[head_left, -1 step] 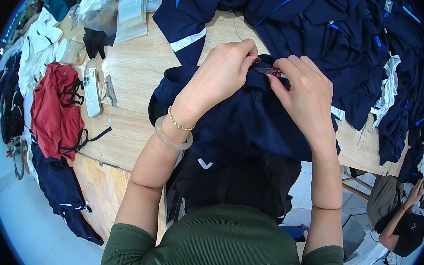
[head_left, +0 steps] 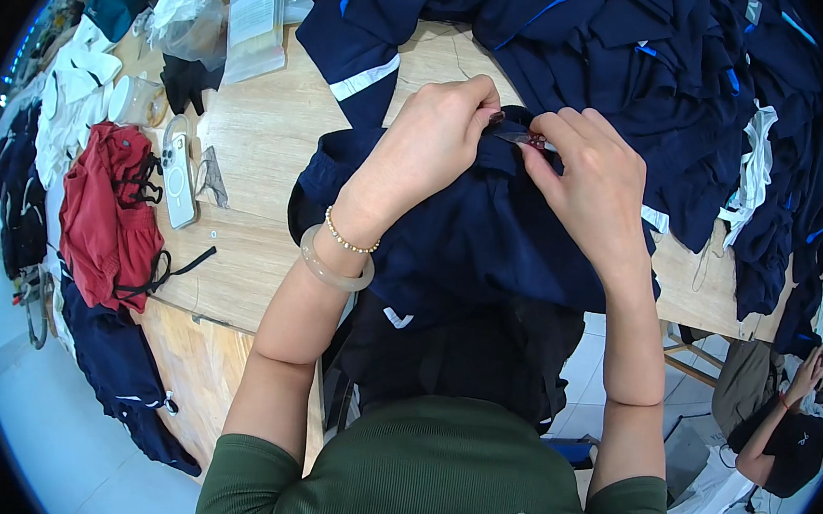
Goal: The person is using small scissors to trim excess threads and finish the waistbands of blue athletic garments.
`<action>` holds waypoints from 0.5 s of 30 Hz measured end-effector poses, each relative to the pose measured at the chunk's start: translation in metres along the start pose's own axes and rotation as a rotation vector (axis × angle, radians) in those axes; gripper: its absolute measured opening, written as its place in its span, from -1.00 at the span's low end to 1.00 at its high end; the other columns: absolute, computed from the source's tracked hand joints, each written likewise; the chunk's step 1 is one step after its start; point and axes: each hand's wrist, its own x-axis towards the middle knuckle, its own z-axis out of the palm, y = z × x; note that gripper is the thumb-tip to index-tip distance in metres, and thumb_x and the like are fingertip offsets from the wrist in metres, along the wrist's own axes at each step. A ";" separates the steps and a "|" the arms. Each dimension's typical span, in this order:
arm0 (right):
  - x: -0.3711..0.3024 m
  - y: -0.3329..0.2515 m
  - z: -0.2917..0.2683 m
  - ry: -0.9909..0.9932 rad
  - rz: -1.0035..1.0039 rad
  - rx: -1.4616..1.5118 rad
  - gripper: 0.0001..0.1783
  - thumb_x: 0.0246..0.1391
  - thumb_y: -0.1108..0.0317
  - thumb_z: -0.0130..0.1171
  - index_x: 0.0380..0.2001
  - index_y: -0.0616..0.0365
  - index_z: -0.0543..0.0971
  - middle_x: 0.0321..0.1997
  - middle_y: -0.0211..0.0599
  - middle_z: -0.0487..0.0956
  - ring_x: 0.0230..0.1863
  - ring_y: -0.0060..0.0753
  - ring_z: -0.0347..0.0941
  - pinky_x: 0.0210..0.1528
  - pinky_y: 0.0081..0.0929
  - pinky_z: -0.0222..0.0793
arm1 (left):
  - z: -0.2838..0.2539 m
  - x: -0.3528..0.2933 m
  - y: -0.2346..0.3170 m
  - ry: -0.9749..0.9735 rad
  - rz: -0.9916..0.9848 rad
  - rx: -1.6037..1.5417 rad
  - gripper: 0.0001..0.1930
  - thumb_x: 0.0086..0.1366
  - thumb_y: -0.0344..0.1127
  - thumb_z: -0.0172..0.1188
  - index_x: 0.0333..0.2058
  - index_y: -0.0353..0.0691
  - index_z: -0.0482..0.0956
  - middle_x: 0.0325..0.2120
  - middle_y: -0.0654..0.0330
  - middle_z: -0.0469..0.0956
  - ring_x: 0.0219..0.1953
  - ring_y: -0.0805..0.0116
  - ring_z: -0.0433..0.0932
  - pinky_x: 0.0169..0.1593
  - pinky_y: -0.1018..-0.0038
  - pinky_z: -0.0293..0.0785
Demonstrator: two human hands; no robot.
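Note:
A navy garment (head_left: pixel 491 225) lies bunched over the near edge of the table and hangs toward my lap. My left hand (head_left: pixel 436 128) is closed in a pinch on its upper part, fingertips at a fold. Just to the right, my right hand (head_left: pixel 588 165) grips a small pair of thread snips (head_left: pixel 513 137), whose pointed metal blades face left toward the pinched cloth. Blade tips and left fingertips are close together; whether the blades touch the fabric I cannot tell. My fingers hide most of the snips' handle.
Navy garments with blue and white trim (head_left: pixel 628 81) are heaped across the back and right of the wooden table (head_left: pixel 255 158). At left are red shorts (head_left: pixel 110 214), a white phone (head_left: pixel 179 181), a plastic jar (head_left: pixel 134 100) and clear bags (head_left: pixel 256 27). Another person's arm (head_left: pixel 786 412) shows far right.

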 end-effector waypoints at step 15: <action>-0.003 0.004 0.001 0.044 -0.001 -0.006 -0.84 -0.14 0.38 0.32 -0.44 0.08 0.56 -0.47 -0.44 0.45 -0.38 -0.41 0.40 -0.41 -0.48 0.39 | 0.000 0.000 0.000 -0.018 -0.038 -0.026 -0.89 0.34 -0.50 0.03 -0.26 -0.45 0.48 -0.42 -0.04 0.62 -0.39 0.20 0.68 -0.30 0.48 0.57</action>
